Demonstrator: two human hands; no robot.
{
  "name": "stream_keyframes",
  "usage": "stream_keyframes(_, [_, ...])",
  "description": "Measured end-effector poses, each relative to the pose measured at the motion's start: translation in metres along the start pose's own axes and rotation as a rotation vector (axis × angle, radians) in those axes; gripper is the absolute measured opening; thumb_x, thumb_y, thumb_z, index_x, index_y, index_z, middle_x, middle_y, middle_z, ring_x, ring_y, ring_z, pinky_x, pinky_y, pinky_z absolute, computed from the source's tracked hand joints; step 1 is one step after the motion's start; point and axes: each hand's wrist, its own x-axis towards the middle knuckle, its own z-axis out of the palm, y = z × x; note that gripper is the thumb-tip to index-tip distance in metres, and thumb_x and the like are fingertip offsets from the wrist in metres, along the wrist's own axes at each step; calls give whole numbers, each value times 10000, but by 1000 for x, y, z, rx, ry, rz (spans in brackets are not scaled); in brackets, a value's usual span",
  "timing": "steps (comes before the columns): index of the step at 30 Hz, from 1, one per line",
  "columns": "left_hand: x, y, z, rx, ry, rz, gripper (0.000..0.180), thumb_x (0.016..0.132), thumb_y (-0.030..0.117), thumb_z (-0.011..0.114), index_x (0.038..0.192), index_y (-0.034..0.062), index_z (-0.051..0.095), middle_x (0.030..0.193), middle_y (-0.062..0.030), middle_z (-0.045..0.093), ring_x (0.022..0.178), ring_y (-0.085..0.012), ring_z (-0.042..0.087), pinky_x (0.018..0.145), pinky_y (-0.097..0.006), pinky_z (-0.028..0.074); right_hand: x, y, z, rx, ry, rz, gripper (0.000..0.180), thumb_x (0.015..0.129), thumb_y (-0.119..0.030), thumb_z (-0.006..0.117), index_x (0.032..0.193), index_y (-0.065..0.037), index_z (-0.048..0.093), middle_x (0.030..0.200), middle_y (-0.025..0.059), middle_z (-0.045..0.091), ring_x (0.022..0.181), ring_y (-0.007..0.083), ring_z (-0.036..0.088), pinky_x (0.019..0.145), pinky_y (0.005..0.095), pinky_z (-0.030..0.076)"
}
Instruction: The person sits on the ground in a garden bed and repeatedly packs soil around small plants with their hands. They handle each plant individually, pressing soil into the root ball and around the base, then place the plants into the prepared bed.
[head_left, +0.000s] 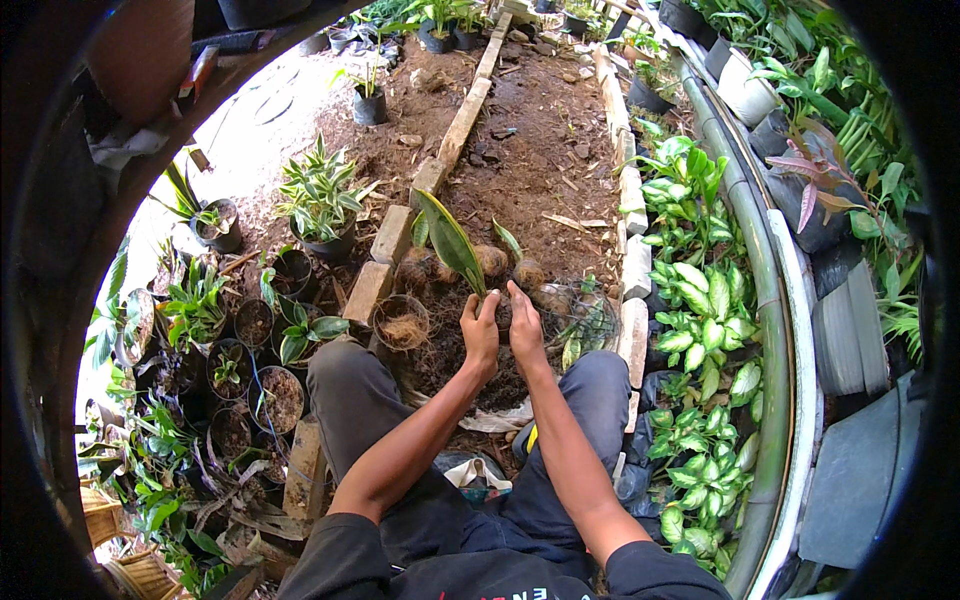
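A snake plant (pixel 452 240) with a broad, yellow-edged leaf stands tilted in front of me. My left hand (pixel 482 328) and my right hand (pixel 524 322) cup its base from both sides, fingers curled inward. Between my palms shows something dark and rounded; whether it is soil or a small pot I cannot tell. Below my hands lies a heap of dark, loose soil (pixel 440 372). Left of it sits a clear plastic cup (pixel 401 324) with brown fibre inside. Just beyond are several round, fibrous root balls (pixel 490 260), some with short leaves.
Stone blocks (pixel 390 235) edge the dirt path (pixel 535 150) on the left, pale bricks (pixel 632 200) on the right. Several potted plants (pixel 322 200) crowd the left side. Leafy green-white plants (pixel 705 300) line the right, along a bamboo pole (pixel 768 330). A netted bundle (pixel 590 318) lies by my right knee.
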Motion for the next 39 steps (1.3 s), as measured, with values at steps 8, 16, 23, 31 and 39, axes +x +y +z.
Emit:
stream_keyframes(8, [8,15,5,-120,-1,-62,176,946,251,635,997,83,620,925,18,590,864,-94,544,783,-267,418,0,-24,3,104,-6,58,500,1043,-228,356,1486,-3,414,1547,108,406,1451,209,329,1199,328,202])
stream_keyframes(16, [25,20,2,-232,52,-106,228,981,288,557,1077,97,638,1012,-17,647,892,-154,634,793,-334,510,17,-41,20,-271,-36,-84,478,1034,-212,379,1411,71,463,1479,179,451,1410,286,384,1177,346,258])
stream_keyframes(23, [52,51,-7,-518,-37,-376,354,907,376,580,1145,119,632,1081,-64,693,961,-244,685,867,-446,550,41,-76,27,170,-225,66,974,940,-779,187,1532,-16,312,1584,192,308,1481,296,238,1214,420,121])
stream_keyframes(31, [55,103,-23,-519,29,-418,373,879,410,567,1142,157,649,1098,-64,696,1012,-289,667,917,-497,515,77,73,-19,-47,112,471,618,1002,-592,429,1348,-100,570,1309,113,591,1249,261,536,1005,475,417])
stream_keyframes(39, [39,135,-35,-555,100,-420,291,900,314,575,1100,118,657,1135,-129,685,1044,-341,651,979,-579,486,-45,265,-71,-899,-247,797,416,939,-386,620,1159,-36,663,1194,198,648,1109,359,608,958,474,486])
